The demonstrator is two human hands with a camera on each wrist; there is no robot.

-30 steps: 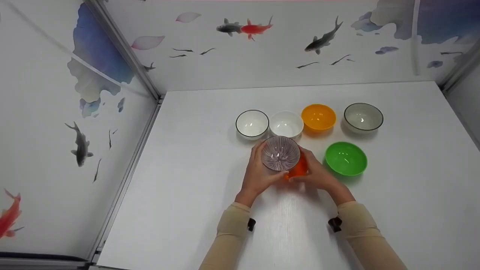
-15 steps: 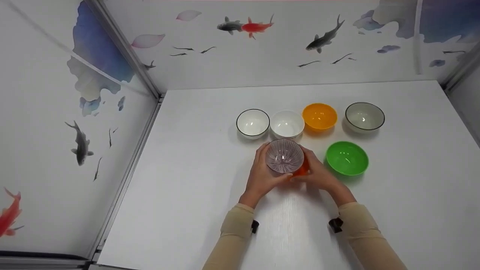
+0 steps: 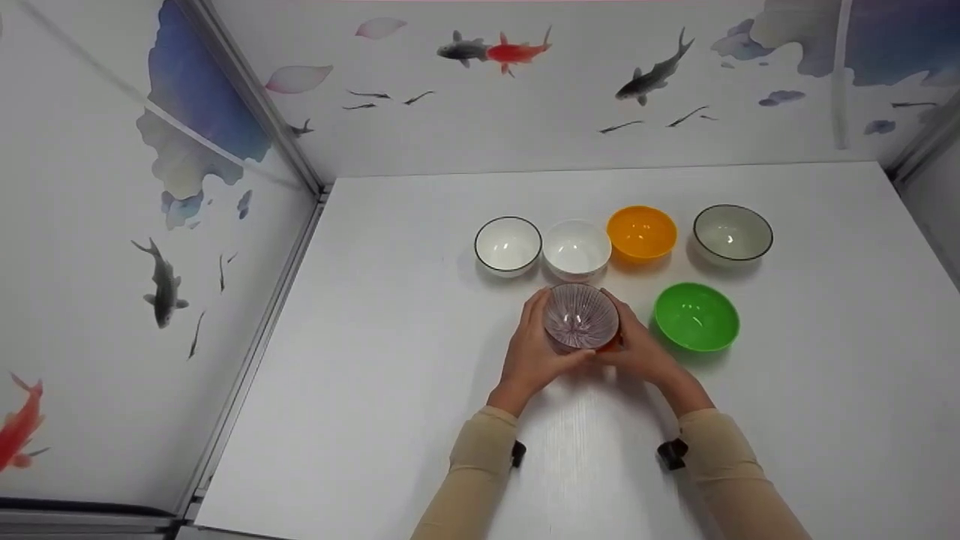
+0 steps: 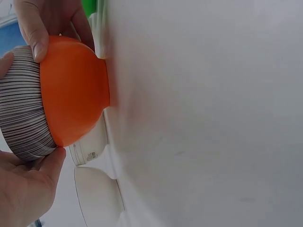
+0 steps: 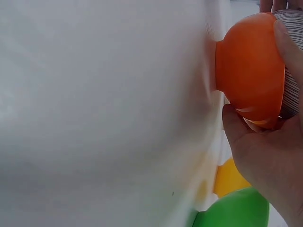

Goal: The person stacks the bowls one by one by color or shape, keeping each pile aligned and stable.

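Observation:
My left hand grips a bowl with thin dark stripes by its side, thumb near the rim. In the left wrist view the striped bowl's lower part sits within the mouth of an orange bowl. Curled around that orange bowl is my right hand, its thumb at the rim in the right wrist view. The orange bowl's foot is right at the white tabletop. From the head view, the striped bowl and the hands hide most of the orange one.
Behind the hands stand a white bowl with a dark rim, a plain white bowl, a yellow-orange bowl and a greyish dark-rimmed bowl. To the right is a green bowl. Fish-patterned panels border the table.
The left hand has brought the striped bowl rightward and slightly nearer, over the orange bowl, so less orange shows from above. The right hand stays almost in place.

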